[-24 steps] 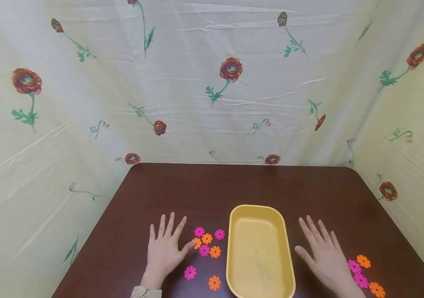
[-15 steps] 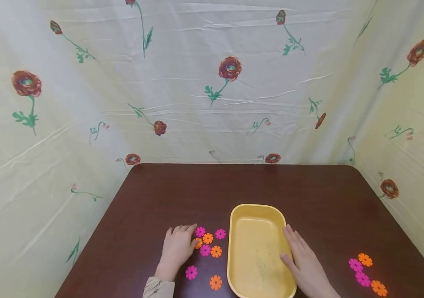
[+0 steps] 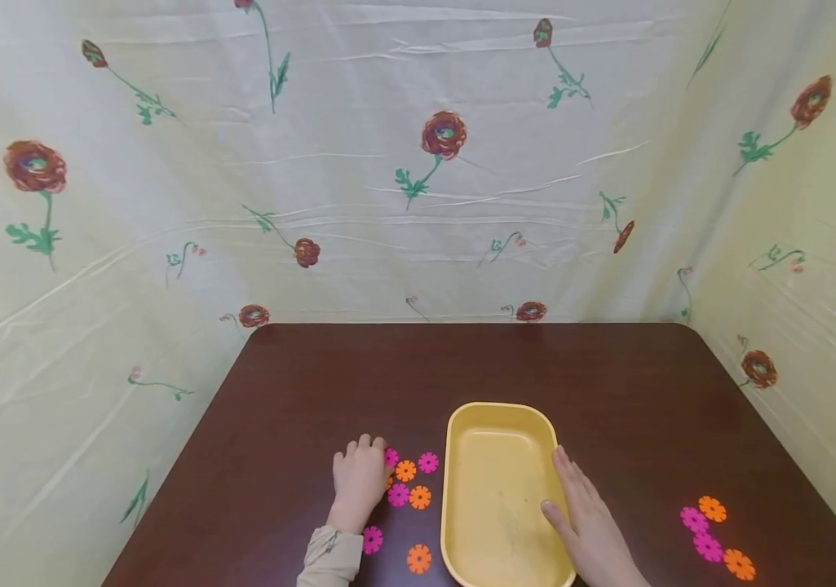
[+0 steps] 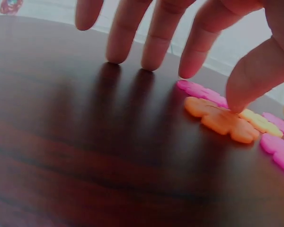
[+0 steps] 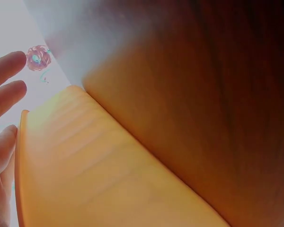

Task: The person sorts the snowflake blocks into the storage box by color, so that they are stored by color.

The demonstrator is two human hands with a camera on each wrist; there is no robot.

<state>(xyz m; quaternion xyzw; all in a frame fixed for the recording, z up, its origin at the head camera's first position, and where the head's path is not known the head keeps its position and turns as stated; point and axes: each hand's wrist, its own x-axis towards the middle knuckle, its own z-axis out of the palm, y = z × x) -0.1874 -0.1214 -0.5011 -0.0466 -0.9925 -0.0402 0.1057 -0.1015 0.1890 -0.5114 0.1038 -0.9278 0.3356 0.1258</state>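
The left hand [image 3: 361,481] curls its fingers over the cluster of flat pink and orange flower-shaped plastic discs [image 3: 410,481] that lies near the front edge of the dark brown wooden tabletop [image 3: 462,359], just left of the yellow oblong plastic tray [image 3: 500,412]. In the left wrist view the thumb [image 4: 255,80] presses on one orange flower-shaped disc [image 4: 220,118] and the other fingers stand on the wood beside it; the disc is touched but not yet pinched. To do this step well, the thumb and forefinger should, I think, close on the edge of only this disc and lift it straight, so that the neighbours do not slide. The right hand [image 3: 586,522] lies with straight fingers against the right rim of the tray and steadies it.

Compared with the earliest frame, both hands have come inward: the left one was spread flat on the wood, and the right one lay beside the second group of discs [image 3: 714,534] near the front right corner.
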